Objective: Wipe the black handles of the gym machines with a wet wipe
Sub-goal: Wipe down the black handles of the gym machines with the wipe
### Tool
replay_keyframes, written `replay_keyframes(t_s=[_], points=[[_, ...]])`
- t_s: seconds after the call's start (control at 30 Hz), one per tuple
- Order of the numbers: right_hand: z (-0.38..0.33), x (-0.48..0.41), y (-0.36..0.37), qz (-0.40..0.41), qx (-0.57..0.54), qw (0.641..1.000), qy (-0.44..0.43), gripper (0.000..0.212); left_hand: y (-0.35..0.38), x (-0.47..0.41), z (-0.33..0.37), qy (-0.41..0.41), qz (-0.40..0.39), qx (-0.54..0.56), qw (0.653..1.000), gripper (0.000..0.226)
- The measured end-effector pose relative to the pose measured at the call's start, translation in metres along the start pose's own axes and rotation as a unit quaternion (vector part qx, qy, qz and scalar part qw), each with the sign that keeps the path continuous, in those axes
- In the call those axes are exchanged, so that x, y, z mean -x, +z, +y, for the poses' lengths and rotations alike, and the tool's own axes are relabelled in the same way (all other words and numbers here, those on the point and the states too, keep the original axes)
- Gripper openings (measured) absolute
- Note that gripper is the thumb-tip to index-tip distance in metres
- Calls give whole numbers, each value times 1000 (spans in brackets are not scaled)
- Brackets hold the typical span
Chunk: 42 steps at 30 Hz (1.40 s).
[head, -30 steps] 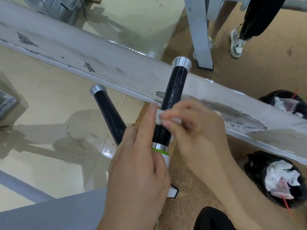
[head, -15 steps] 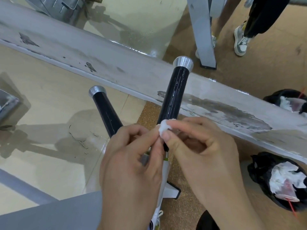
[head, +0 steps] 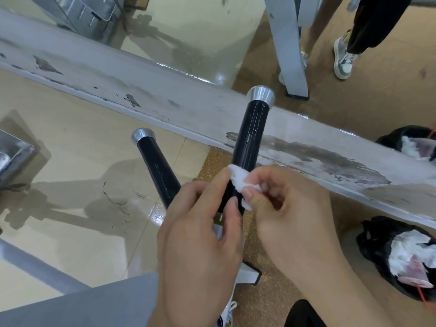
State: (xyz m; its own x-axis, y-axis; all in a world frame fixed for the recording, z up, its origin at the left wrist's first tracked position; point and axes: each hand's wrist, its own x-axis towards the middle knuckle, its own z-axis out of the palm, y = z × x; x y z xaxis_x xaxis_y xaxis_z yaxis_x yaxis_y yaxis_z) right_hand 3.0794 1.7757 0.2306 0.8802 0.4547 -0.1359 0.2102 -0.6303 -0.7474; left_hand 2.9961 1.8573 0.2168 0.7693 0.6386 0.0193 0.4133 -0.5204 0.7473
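Pale glossy floor tiles (head: 70,149) fill the side of the view toward 9 o'clock, and a brown speckled floor (head: 377,79) lies toward 2 o'clock. A worn grey beam (head: 165,102) with chipped paint crosses between them, from 10 o'clock to 4 o'clock. Near the centre stands the nearer black handle (head: 252,138) with a silver cap; it rises toward 1 o'clock and its surface shows wet streaks. The wet wipe (head: 238,179) is a small white wad lying across the lower part of this handle, just below the centre. The left hand (head: 200,244) comes from 6 o'clock; its index finger and thumb are curled on the two sides of the handle, and the index fingertip touches the wipe's end at 9 o'clock. The right hand (head: 290,208) comes from 5 o'clock and pinches the other end of the wipe between thumb and curled fingers. A second black handle (head: 158,168), also silver-capped, stands at 9 o'clock of the first and leans toward 11 o'clock; the left hand hides its base. At 4 o'clock a black bag (head: 375,232) holds crumpled white tissues. At 1 o'clock are a grey post (head: 287,43) and another person's sneaker (head: 343,60).
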Motion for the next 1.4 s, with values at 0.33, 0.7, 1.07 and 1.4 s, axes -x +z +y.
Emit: replay_keyframes(t_s=[0.33,0.7,1.07,1.4], points=[[3,-11,4,49,12,997,-53,25,-2,-8,3,30,-75,-52,995,57],[6,-30,9,85,-54,994,-42,14,-5,-14,0,36,-101,-55,993,52],[6,-31,10,69,-46,995,-52,16,-4,-27,10,36,-71,-74,994,27],[-3,-38,-2,57,-17,998,-3,12,0,-26,9,43,-53,-61,996,33]])
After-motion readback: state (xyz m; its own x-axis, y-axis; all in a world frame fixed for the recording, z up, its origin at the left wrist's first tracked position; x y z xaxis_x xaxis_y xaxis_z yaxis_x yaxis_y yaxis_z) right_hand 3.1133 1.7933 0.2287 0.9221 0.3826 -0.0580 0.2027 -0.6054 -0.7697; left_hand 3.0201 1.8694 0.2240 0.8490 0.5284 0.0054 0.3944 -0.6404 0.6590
